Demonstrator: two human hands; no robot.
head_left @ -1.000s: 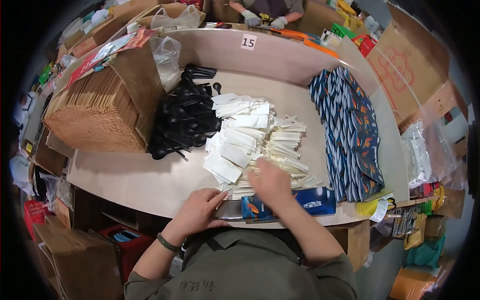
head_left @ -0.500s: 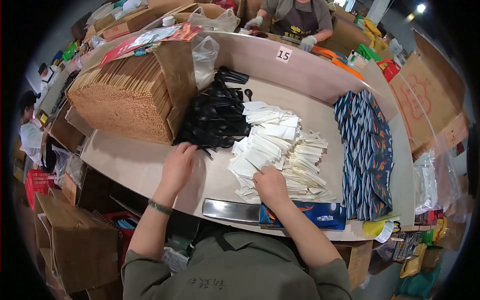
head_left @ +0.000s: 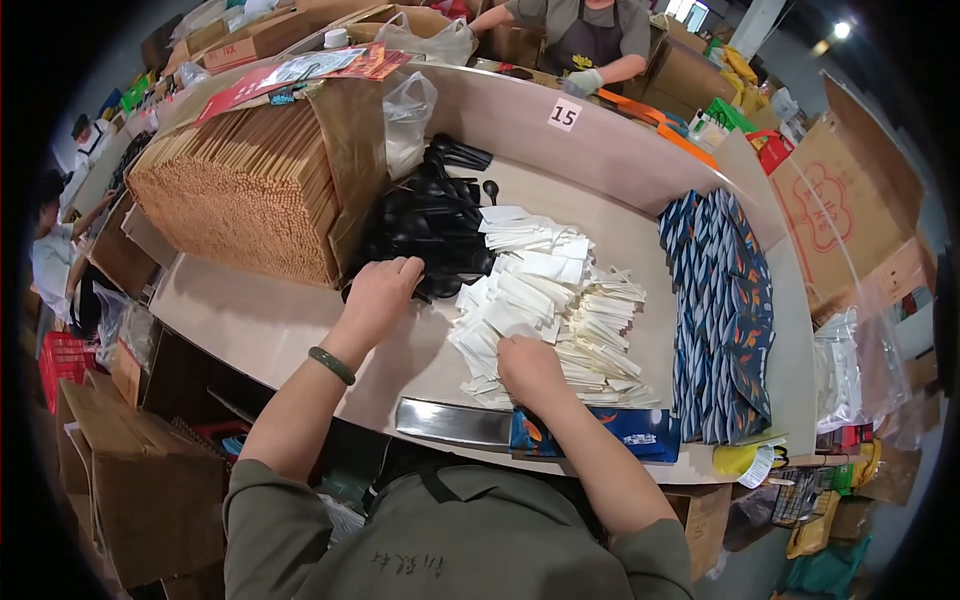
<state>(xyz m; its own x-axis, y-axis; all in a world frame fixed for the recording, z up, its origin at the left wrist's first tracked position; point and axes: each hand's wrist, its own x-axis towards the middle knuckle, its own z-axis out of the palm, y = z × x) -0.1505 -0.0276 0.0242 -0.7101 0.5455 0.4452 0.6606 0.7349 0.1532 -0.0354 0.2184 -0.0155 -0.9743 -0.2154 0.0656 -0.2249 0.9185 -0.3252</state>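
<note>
1. One left hand (head_left: 380,292), yours, head view: fingers partly curled at the near edge of the black spoons (head_left: 425,225); cannot tell if it grips one.
2. One right hand (head_left: 530,372), yours: fingers curled in at the white packets (head_left: 515,318), mid-worktop (head_left: 630,215); its hold is hidden.
3. One blue pouch (head_left: 645,432): below your right forearm, beside a shiny metal piece (head_left: 455,420).

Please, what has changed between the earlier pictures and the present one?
The left hand went from beside the metal strip forward to the black spoons; the right hand shifted leftward to the white packets. Whether either grips anything is unclear. The wooden sticks and blue pouches stayed put.
</note>
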